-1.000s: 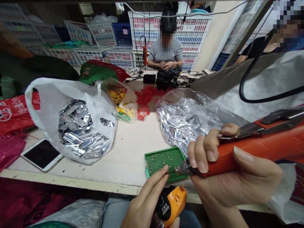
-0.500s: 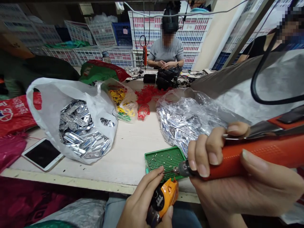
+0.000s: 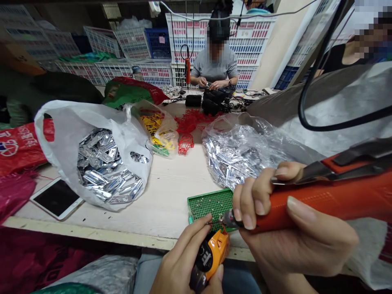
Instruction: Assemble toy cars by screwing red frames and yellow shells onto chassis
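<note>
My right hand is wrapped round an orange electric screwdriver, whose bit tip points left over the near edge of a green perforated tray. My left hand grips a small orange and black toy part just below the table edge, with its forefinger reaching up to the bit tip. A black cable loops above the screwdriver.
A white bag of silver parts sits at the left and a clear bag of silver parts at the right. A phone, red frames and a yellow-parts bag lie on the table. Two other people sit beyond.
The toy part rose from below the table edge toward the bit tip. The screwdriver shifted slightly left, and its cable swung.
</note>
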The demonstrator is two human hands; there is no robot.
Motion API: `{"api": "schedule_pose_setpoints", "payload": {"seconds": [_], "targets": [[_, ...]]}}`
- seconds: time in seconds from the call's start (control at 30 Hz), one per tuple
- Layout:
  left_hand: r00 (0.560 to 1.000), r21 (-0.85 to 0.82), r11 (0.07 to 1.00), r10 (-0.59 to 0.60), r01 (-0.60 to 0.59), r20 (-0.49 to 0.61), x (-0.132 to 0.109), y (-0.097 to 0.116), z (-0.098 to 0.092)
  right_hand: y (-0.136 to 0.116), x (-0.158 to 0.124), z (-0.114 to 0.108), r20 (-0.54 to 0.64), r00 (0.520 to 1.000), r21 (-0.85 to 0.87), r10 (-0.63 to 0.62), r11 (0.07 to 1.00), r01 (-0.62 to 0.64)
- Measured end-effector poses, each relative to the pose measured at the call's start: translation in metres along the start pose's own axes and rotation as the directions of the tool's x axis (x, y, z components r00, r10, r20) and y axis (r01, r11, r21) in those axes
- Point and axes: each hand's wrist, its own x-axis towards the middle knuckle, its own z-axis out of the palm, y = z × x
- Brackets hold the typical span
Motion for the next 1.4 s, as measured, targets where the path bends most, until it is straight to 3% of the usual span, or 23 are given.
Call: {"api": "schedule_pose_setpoints", "payload": {"seconds": [0.13,0.23,0.37,0.5,0.57,0.67,0.73,0.8,0.97,1.27,1.4], "targets": [[0.971,0.122,0.972,0.183,-0.203,0.156,0.005,-0.011,-0.009,0.002,0.0,0.004,-0.042,0.999,0.057,-0.021,0.998,0.024],[0.959,0.17,0.953,0.222,-0.251,0.174,0.005,-0.012,-0.01,0.004,-0.002,0.006,-0.051,0.998,0.055,-0.036,0.998,0.039],[0.992,0.148,0.981,0.118,-0.124,0.053,0.0,0.003,-0.003,0.005,-0.001,0.006,-0.049,0.997,0.033,-0.063,0.997,0.065],[0.983,-0.045,0.99,-0.137,0.132,-0.123,-0.002,0.012,0.001,0.004,0.004,0.002,-0.045,0.994,0.011,-0.096,0.995,0.097],[0.915,-0.26,0.915,-0.361,0.309,-0.182,-0.001,0.011,0.0,0.003,0.007,0.001,-0.055,0.991,0.002,-0.12,0.993,0.12],[0.736,-0.532,0.688,-0.656,0.494,-0.165,0.002,0.009,-0.003,0.001,0.006,0.002,-0.071,0.988,0.016,-0.136,0.99,0.137],[0.667,-0.596,0.607,-0.729,0.526,-0.153,0.004,0.01,-0.004,-0.001,0.003,0.004,-0.04,0.994,0.037,-0.106,0.993,0.108],[0.641,-0.62,0.58,-0.752,0.529,-0.157,0.006,0.014,-0.004,-0.004,-0.001,0.006,0.015,0.999,0.029,-0.039,0.999,0.039],[0.646,-0.644,0.574,-0.747,0.506,-0.159,0.009,0.021,-0.002,-0.008,-0.008,0.01,0.062,0.994,-0.103,0.087,0.991,-0.081],[0.674,-0.65,0.601,-0.717,0.465,-0.18,0.008,0.023,0.001,0.003,-0.012,0.022,0.018,0.999,-0.133,-0.028,0.991,0.03],[0.683,-0.665,0.586,-0.714,0.463,-0.154,0.007,0.016,0.0,0.004,-0.019,0.019,0.043,0.999,-0.134,-0.018,0.991,0.024]]}}
